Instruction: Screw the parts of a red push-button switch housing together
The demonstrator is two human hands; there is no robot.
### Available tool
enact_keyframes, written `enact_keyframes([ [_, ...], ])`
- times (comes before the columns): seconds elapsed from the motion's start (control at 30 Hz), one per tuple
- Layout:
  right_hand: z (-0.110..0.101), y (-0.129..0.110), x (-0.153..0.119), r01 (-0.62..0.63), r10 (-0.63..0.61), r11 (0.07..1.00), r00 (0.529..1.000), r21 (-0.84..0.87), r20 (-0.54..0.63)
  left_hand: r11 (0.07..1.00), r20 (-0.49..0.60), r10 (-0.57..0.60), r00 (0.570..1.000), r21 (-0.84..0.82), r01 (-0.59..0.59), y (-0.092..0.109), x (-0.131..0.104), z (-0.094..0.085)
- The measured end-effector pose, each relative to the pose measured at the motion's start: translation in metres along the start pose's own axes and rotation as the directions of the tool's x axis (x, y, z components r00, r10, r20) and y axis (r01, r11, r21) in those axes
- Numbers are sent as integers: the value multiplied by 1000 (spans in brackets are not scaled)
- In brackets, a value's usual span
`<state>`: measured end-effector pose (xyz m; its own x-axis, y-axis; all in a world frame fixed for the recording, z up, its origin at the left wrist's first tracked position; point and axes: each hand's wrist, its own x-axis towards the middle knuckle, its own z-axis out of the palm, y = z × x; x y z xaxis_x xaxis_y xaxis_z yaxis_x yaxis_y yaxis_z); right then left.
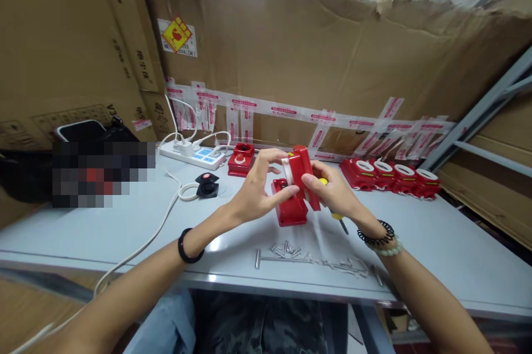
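Above the middle of the table, a red housing with a white ring point(300, 168) is tilted between both hands. My left hand point(260, 185) grips its ring side, thumb stretched along the lower edge. From the other side my right hand point(334, 188) is closed on the red body. A yellow-handled screwdriver point(336, 215) shows beneath my right hand, its shaft pointing down toward me; whether the hand holds it or it lies on the table, I cannot tell. Just below the held piece, another red housing point(293, 214) rests on the table.
Loose screws point(286, 250) and a thin metal rod point(258, 258) lie near the front edge. Several red housings with white rings point(403, 171) line the right back. A red unit point(241, 159), a power strip point(195, 154) and black parts point(206, 185) stand left, before a cardboard wall point(282, 49).
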<state>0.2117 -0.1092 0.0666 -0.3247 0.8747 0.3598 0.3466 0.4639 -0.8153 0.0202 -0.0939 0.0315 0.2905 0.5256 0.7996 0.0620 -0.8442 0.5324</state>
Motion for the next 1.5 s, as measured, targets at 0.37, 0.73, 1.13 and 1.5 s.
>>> enact_keyframes([
  [0.37,1,1,-3,47,-53,983,998,-178,-32,483,344,-650,678,-501,718,3,8,4],
  [0.73,-4,5,1,-21,-3,976,994,-216,-107,758,27,-513,858,483,438,-14,-5,-76],
  [1.13,-2,-4,-1,-22,4,968,997,-250,-72,334,140,-819,557,905,263,-28,-49,-144],
  [1.5,-5,-5,-3,-15,8,971,1000,-239,-30,337,179,-767,616,930,150,-51,-25,-128],
])
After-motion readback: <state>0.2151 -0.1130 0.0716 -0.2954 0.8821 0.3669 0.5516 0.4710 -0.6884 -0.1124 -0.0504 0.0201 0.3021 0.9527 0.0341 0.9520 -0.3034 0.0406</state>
